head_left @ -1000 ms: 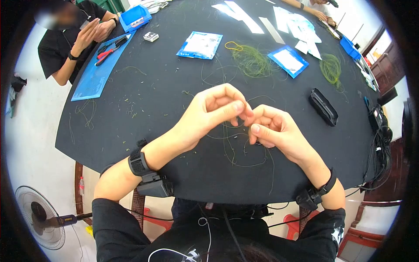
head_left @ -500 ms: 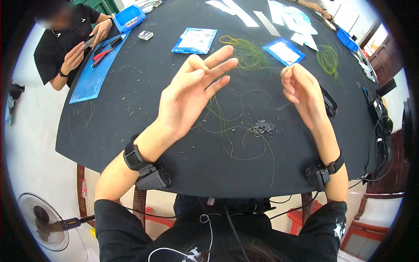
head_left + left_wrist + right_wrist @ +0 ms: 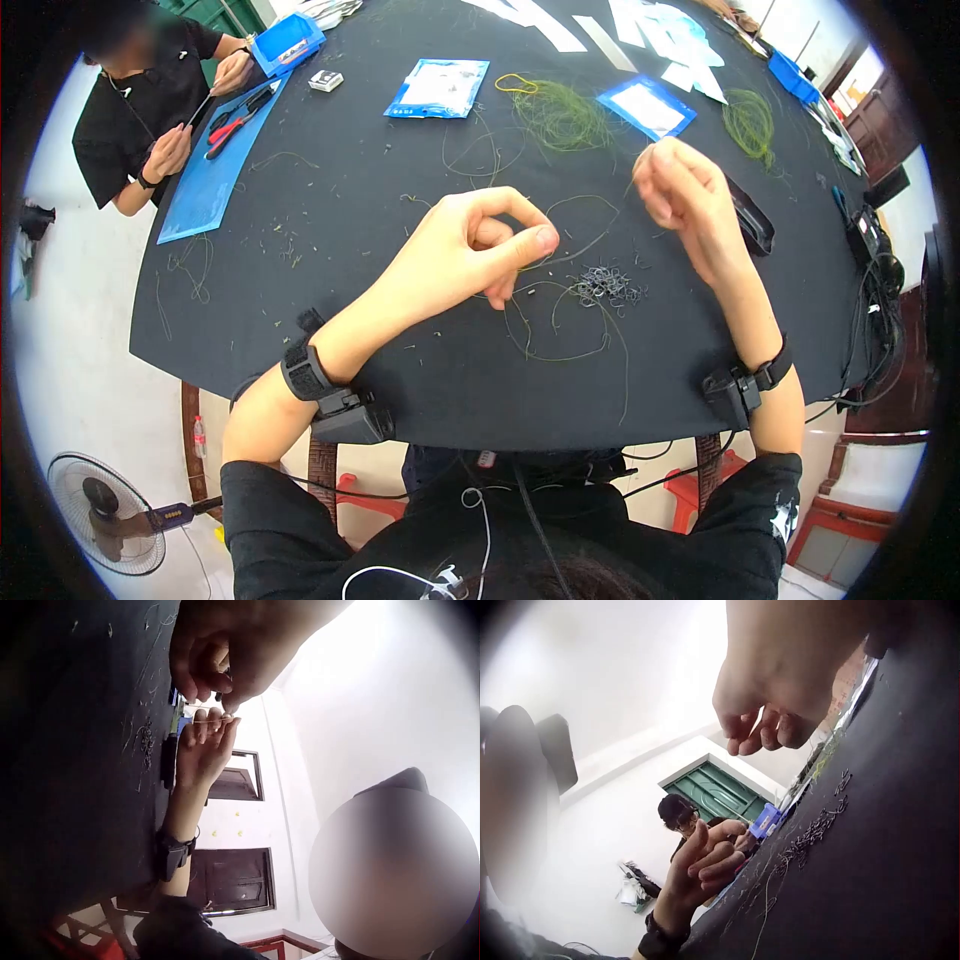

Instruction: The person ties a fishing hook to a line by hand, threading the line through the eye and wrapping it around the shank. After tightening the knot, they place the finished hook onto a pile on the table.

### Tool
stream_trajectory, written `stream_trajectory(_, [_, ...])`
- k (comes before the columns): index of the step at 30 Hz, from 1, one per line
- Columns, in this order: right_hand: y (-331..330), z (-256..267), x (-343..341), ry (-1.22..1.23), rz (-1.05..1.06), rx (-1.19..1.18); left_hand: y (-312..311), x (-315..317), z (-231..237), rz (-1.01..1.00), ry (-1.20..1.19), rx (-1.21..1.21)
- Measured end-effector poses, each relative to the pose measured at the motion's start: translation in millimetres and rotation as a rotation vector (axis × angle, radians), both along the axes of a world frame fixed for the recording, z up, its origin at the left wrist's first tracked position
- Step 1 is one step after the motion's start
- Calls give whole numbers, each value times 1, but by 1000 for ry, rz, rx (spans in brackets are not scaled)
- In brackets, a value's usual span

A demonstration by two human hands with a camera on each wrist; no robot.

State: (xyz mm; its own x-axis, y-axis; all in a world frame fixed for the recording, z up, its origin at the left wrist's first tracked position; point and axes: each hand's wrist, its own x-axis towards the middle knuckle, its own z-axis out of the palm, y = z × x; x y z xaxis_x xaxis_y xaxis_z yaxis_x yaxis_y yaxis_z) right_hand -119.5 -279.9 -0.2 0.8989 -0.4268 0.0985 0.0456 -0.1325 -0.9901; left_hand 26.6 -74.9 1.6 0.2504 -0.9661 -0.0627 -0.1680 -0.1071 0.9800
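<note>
The main relation is seen between the fingers of the two hands and a loose heap of small, dark, curved metal pieces (image 3: 605, 287) on the black desk (image 3: 480, 400). By the clock face of the head view, the heap is set at about four o'clock from the fingertips of the left hand (image 3: 455, 248) and between six and seven from those of the right hand (image 3: 700, 200) — so the left is placed nearer. The right fingers are drawn in to a closed pinch, by which a fine, pale green thread (image 3: 208, 721) is gripped; in the left wrist view its visible stretch is laid across that hand's fingers. The left fingers are curled, thumb tip brought to forefinger, but whether anything is pinched between them cannot be told. The right fingertips are held at about two o'clock from the left ones, well apart. By slack loops of thin thread (image 3: 560, 358) the desk is crossed beside the heap, while a tangled green coil with a yellow loop (image 3: 562, 118) is seen near twelve o'clock from the left fingertips.
</note>
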Motion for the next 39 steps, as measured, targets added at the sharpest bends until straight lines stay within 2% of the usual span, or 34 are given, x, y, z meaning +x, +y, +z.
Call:
stream_trajectory(2, [11, 2, 2, -4, 9, -40, 0, 3, 0, -12, -51, 63])
stream_trajectory(4, [14, 4, 3, 37, 48, -75, 0, 6, -7, -167, -23, 70])
stream_trajectory(6, [11, 3, 3, 45, 22, -55, 1, 3, -5, -185, 7, 69])
stream_trajectory(10, [2, -4, 5, -13, -140, 72, 3, 1, 2, -263, 93, 20])
stream_trajectory(13, [-1, -6, 4, -19, -169, 82, 5, 4, 5, -342, 34, 79])
stream_trajectory(15, [-2, -6, 4, -47, -168, 80, 5, 7, 1, -514, -70, 81])
stream_trajectory(16, [-1, -6, 4, -47, -168, 80, 6, 5, 0, -514, -70, 81])
stream_trajectory(18, [1, -6, 4, -49, -180, 80, 8, 0, -1, -638, -164, 55])
stream_trajectory(19, [0, -6, 4, -49, -183, 80, 8, 0, -1, -641, -164, 55])
stream_trajectory(22, [0, -6, 3, -86, -103, 91, 10, 0, -3, -550, -520, -330])
stream_trajectory(23, [1, -6, 3, -72, -64, 91, 11, -1, 1, -523, -516, -215])
stream_trajectory(24, [3, -5, 3, -58, -26, 91, 10, 0, 1, -522, -515, -215])
stream_trajectory(25, [5, -5, 3, -58, -25, 91, 9, 2, 1, -429, -618, -258])
stream_trajectory(26, [8, -4, 3, -35, 85, 79, 7, 4, 1, -335, -717, -300])
stream_trajectory(27, [11, -4, 2, -11, 196, 66, 6, 4, -1, -269, -705, -297])
stream_trajectory(28, [13, -3, 2, -11, 197, 67, 5, 4, -1, -268, -704, -295])
stream_trajectory(30, [16, -1, 1, 10, 335, 35, 3, 5, 0, -203, -696, -305])
stream_trajectory(32, [19, 2, 0, 52, 360, 33, -1, 3, -6, -187, -695, -343])
stream_trajectory(34, [24, 0, 1, -5, 433, -66, -5, 0, -11, -128, -440, -366])
stream_trajectory(35, [28, 4, 0, 52, 433, -40, -4, -1, -10, -130, -440, -367])
stream_trajectory(37, [32, 5, -1, 19, 419, -55, -2, -5, -7, -106, -276, -188])
stream_trajectory(38, [34, 4, -1, -13, 405, -70, -2, -6, -8, -108, -276, -186])
stream_trajectory(39, [34, 5, -1, -93, 382, -43, -3, -6, -10, -185, -465, -283])
